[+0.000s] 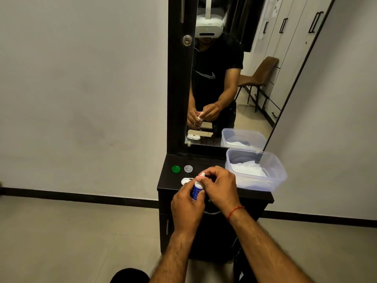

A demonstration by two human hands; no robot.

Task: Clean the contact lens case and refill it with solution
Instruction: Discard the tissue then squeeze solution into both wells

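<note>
Lens case (185, 181) white, uncapped, half hidden behind your left hand (187, 203), which grips blue-labelled solution bottle (196, 189); right hand (219, 186) pinches its white tip.

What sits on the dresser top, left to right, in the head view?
green cap → clear cap → solution bottle → clear plastic tub. The lens case is left out because it overlaps the clear cap and the bottle in this ordering.
</note>
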